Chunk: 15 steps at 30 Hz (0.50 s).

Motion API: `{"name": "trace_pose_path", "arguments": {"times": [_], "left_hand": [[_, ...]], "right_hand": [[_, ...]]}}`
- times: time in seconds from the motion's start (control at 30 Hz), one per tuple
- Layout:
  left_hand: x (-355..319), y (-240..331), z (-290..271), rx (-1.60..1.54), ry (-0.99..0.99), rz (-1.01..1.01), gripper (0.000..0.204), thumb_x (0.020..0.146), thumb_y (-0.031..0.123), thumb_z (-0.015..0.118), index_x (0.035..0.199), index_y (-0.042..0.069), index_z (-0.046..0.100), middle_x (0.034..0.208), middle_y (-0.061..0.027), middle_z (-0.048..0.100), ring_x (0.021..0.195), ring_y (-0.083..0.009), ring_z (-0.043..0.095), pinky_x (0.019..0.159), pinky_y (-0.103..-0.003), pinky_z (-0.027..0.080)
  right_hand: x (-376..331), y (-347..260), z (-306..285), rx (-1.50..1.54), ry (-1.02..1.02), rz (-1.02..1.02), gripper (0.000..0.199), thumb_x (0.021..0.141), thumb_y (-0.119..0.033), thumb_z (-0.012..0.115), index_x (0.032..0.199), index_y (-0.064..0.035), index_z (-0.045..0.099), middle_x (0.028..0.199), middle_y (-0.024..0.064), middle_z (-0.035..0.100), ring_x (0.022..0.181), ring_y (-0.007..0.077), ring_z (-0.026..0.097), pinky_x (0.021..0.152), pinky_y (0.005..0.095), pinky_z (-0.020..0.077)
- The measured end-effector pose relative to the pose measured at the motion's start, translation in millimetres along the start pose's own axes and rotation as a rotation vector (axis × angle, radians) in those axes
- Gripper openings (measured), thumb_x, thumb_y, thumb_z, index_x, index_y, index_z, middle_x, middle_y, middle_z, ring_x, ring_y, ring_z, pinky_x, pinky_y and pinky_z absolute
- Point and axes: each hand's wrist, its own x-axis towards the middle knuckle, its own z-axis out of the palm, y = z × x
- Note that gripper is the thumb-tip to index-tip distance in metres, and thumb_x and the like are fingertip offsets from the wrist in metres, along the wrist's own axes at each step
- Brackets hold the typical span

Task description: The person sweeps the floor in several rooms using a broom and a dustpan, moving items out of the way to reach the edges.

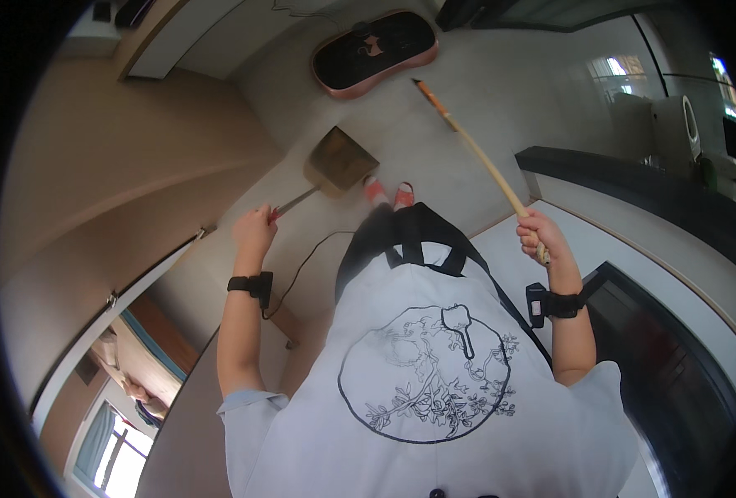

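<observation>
My left hand (256, 228) is closed round the handle of a long-handled dustpan (345, 159). Its brownish pan is low at the floor, just left of my feet, its edge close to one slipper. In my right hand (542, 236), the fingers are wrapped round the pale end of a broom (488, 159). The broom slants forward and left, away from the dustpan; its far end is narrow, orange-brown with a dark tip, and its bristles cannot be made out clearly. Both wrists wear black straps with small devices.
Ahead on the grey floor lies a black and rose-pink vibration platform (375, 54). My red slippers (404, 195) stand near the pan. A dark raised sill (633, 181) runs along the right, with a toilet (675, 129) beyond. A brown panel (136, 149) borders the left.
</observation>
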Motion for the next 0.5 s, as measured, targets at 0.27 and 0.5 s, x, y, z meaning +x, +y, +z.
{"name": "trace_pose_path", "arguments": {"times": [0.27, 0.5], "left_hand": [[8.3, -1.5, -9.4, -0.004, 0.053, 0.015, 0.011, 0.065, 0.019, 0.056, 0.071, 0.010, 0.051, 0.070, -0.0079, 0.056, 0.068, -0.0259, 0.055, 0.055, -0.038, 0.043], [21.0, 21.4, -18.5, -0.019, 0.149, 0.075, 0.012, 0.066, 0.019, 0.056, 0.071, 0.009, 0.051, 0.066, -0.0099, 0.055, 0.064, -0.0276, 0.054, 0.055, -0.038, 0.043]], "right_hand": [[69.4, -26.5, -66.2, -0.112, 0.175, -0.139, 0.010, 0.073, -0.005, 0.045, 0.066, -0.0078, 0.037, 0.046, -0.0008, 0.037, 0.032, 0.0067, 0.035, 0.028, 0.0209, 0.0281], [129.4, -18.2, -71.6, -0.198, 0.198, -0.033, 0.014, 0.069, -0.002, 0.045, 0.057, -0.0047, 0.037, 0.043, 0.0020, 0.038, 0.035, 0.0104, 0.041, 0.029, 0.0240, 0.0312]]}}
